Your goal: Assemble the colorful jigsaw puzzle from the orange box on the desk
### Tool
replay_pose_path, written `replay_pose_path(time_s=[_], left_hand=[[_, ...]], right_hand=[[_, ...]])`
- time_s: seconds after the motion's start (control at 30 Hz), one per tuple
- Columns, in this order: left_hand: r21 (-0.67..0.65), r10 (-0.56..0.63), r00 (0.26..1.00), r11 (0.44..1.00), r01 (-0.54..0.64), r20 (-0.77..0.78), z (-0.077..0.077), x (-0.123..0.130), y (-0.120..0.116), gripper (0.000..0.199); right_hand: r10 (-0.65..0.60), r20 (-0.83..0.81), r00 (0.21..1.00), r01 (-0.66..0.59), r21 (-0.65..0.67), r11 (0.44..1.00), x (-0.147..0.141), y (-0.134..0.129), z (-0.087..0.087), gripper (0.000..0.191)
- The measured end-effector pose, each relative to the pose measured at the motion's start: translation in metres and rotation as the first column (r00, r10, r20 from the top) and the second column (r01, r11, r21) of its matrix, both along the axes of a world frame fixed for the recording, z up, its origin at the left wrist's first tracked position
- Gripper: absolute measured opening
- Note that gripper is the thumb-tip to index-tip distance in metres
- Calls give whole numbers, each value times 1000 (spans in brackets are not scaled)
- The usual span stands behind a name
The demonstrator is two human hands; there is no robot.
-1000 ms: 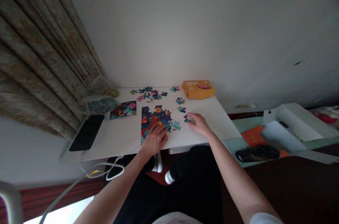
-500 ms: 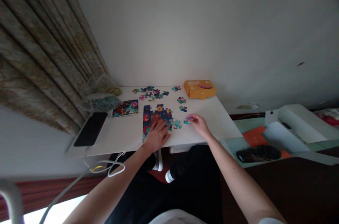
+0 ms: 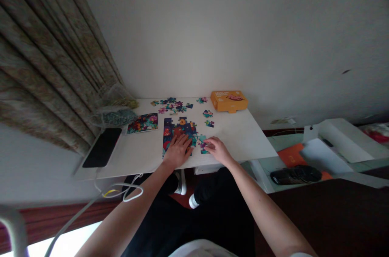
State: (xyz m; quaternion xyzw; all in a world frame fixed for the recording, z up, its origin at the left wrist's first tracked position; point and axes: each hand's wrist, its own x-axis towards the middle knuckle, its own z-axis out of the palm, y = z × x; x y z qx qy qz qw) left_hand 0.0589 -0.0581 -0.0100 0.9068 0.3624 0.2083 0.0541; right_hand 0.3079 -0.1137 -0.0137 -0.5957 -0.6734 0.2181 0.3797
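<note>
A partly joined jigsaw puzzle (image 3: 178, 127) with dark blue, red and teal areas lies near the table's front edge. My left hand (image 3: 178, 150) rests flat on its lower part, fingers stretched out and covering some of it. At the puzzle's right edge, my right hand (image 3: 217, 149) pinches a purple and teal puzzle piece (image 3: 204, 150) between thumb and fingers. The piece touches or nearly touches the joined part; the exact fit is too small to tell. Two loose pieces, one of them a colourful puzzle piece (image 3: 209, 123), lie just beyond my right hand.
Several loose puzzle pieces (image 3: 178, 106) are scattered at the back of the white table (image 3: 243, 139). An orange box (image 3: 229, 101) stands at the back right. To the left are a picture card (image 3: 142, 123), a black phone (image 3: 102, 148) on a cable, and a clear plastic bag (image 3: 114, 113).
My right hand has moved left and slightly down with the puzzle piece, from the open tabletop to the puzzle's right edge. My left hand stays on the puzzle, shifted slightly left.
</note>
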Motion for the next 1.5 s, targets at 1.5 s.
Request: replay_pose_path(time_s=[1.5], left_hand=[[45, -2, 999, 999, 0, 41, 6, -2, -5, 32]], right_hand=[[4, 271, 963, -43, 137, 990, -8, -23, 3, 24]])
